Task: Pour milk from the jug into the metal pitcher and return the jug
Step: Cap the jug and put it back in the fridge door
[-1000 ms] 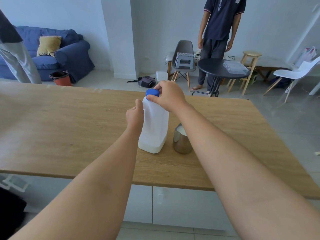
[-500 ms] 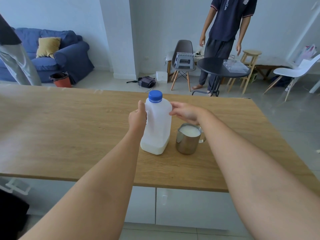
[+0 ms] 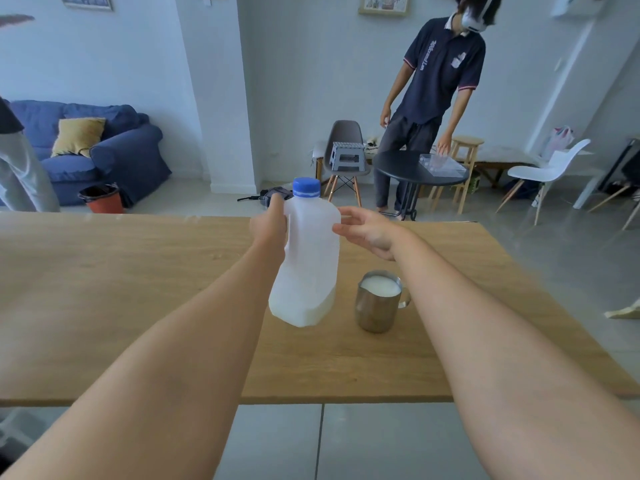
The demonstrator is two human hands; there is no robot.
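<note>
A translucent white milk jug point(image 3: 308, 258) with a blue cap point(image 3: 306, 187) is tilted slightly, its base lifted just off the wooden table point(image 3: 121, 289); a little milk lies in its bottom. My left hand point(image 3: 272, 223) grips its handle on the left side. My right hand point(image 3: 367, 230) hovers open just right of the jug's shoulder, fingertips near it. The metal pitcher point(image 3: 379, 301) stands to the right of the jug, filled with milk, handle pointing right.
Beyond the table a person stands at a round black table point(image 3: 415, 169), with a grey chair point(image 3: 344, 150), wooden stool point(image 3: 465, 157) and white chair point(image 3: 550, 168) around. A blue sofa point(image 3: 104, 150) and another person's leg point(image 3: 17, 174) are at the left.
My right hand left the blue cap and moved down to the right of the jug, fingers spread. My left hand has raised and tilted the jug. The view has tilted upward.
</note>
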